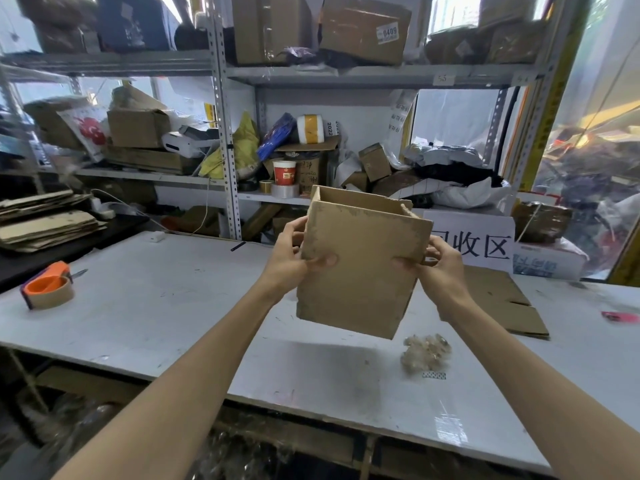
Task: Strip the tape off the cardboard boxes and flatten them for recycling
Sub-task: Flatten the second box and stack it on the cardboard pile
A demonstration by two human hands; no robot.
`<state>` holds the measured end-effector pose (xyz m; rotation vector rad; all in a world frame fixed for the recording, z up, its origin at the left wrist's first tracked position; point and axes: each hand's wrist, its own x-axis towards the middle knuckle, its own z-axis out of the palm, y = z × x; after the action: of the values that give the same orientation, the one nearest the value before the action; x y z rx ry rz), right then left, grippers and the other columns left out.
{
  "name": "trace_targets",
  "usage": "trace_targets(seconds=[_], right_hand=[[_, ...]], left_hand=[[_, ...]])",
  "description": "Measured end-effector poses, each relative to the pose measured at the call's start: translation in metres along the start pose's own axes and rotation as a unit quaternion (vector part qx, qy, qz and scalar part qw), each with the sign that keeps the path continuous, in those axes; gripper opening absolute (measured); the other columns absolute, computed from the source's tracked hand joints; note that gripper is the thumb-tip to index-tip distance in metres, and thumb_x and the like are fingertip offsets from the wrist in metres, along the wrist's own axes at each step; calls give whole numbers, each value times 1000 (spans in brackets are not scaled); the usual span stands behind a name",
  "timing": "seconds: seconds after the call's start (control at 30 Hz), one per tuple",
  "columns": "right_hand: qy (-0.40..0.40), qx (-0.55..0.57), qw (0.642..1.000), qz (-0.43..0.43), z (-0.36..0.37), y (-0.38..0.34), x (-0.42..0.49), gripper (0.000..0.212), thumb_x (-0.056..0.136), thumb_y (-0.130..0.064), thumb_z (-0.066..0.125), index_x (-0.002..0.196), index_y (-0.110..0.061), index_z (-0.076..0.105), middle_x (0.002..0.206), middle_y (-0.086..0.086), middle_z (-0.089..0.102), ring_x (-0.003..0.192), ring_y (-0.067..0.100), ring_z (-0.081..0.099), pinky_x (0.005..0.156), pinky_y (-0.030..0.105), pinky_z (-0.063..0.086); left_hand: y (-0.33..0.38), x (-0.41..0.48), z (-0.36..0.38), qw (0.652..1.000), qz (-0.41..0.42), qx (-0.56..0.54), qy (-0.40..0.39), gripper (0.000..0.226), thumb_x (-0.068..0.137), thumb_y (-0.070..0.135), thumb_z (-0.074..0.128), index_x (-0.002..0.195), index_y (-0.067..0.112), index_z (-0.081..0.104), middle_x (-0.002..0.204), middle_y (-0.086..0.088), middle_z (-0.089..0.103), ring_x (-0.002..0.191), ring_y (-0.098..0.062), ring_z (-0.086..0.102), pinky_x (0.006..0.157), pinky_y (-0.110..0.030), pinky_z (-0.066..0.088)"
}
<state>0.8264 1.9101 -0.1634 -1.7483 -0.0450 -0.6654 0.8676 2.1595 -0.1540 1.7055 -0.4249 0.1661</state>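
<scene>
Both hands, left hand [289,256] and right hand [438,263], clamp the open cardboard box [360,268] aloft between them, and squeezing unevenly could tear a corner instead of folding it.

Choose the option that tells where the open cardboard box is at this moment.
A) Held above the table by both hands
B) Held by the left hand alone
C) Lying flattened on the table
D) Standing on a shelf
A: the left hand and the right hand grip opposite sides of the cardboard box, whose bottom edge hangs clear of the table.
</scene>
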Motion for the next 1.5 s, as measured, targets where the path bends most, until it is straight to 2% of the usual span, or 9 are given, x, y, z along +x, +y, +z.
trace_targets(seconds=[0.23, 0.37, 0.5, 0.73, 0.9, 1.13, 1.27, 1.4, 1.5], right_hand=[[6, -85, 995, 47, -29, 5, 4, 92, 62, -33, 88, 139, -17, 40, 135, 8, 43, 122, 22, 44, 99, 40, 45], [58, -83, 988, 118, -48, 15, 5, 102, 59, -29, 90, 137, -12, 27, 138, 14, 38, 123, 28, 44, 102, 50, 43], [96, 25, 975, 196, -78, 22, 7, 73, 70, -12, 82, 131, -9, 43, 126, 12, 58, 93, 23, 61, 73, 41, 55], [293, 183, 903, 254, -116, 65, 9, 54, 81, 4, 70, 131, -3, 50, 130, 12, 58, 116, 32, 56, 100, 48, 46], [316, 300, 851, 294, -127, 103, 24, 53, 83, 14, 61, 132, -2, 50, 129, 11, 59, 111, 29, 58, 95, 48, 48], [345, 14, 887, 308, -201, 165, 45, 112, 59, -2, 88, 145, -17, 18, 143, 14, 38, 124, 29, 46, 107, 36, 37], [279, -115, 906, 297, -214, 202, 64, 71, 60, -13, 89, 122, -4, 56, 121, 15, 63, 105, 30, 61, 95, 39, 49], [281, -154, 902, 291, -211, 232, 83, 67, 64, -19, 87, 122, -5, 56, 120, 13, 63, 105, 29, 59, 88, 33, 48], [261, -197, 896, 300, -211, 254, 85, 69, 64, -20, 87, 124, -7, 54, 122, 13, 61, 106, 29, 56, 81, 29, 42]], left_hand=[[-13, 9, 15, 996, -4, -47, 72, 22, 96, 14, 62, 116, 23, 61, 106, 12, 67, 104, -14, 62, 72, -28, 52], [-11, 22, 30, 994, -35, -66, 75, 30, 97, 13, 61, 125, 21, 58, 107, 10, 65, 100, -10, 62, 71, -25, 51], [-5, 39, 55, 995, -46, -1, 92, 36, 92, 26, 68, 123, 18, 52, 119, -4, 63, 99, -15, 62, 78, -33, 55], [-30, 50, 149, 978, -210, 20, 8, 100, 76, 38, 84, 148, 3, 24, 149, -13, 41, 131, -31, 47, 100, -45, 48], [-50, 59, 246, 951, -264, -156, -33, 53, 90, 11, 71, 137, -1, 48, 123, -11, 62, 106, -29, 64, 85, -44, 56], [-85, 121, 307, 977, -202, -61, -26, 35, 85, 3, 73, 114, 11, 54, 116, -12, 66, 107, -27, 63, 94, -38, 53], [-103, 141, 337, 982, -182, -31, -50, 38, 83, 11, 76, 114, 11, 55, 112, -6, 67, 104, -25, 64, 94, -41, 54], [-122, 157, 354, 970, -196, -30, -137, 35, 64, -4, 75, 86, 15, 57, 95, -13, 67, 82, -23, 63, 80, -43, 57], [-145, 167, 362, 961, -207, 86, -165, 42, 71, 2, 76, 109, 8, 60, 116, -18, 62, 107, -30, 62, 91, -43, 55]])
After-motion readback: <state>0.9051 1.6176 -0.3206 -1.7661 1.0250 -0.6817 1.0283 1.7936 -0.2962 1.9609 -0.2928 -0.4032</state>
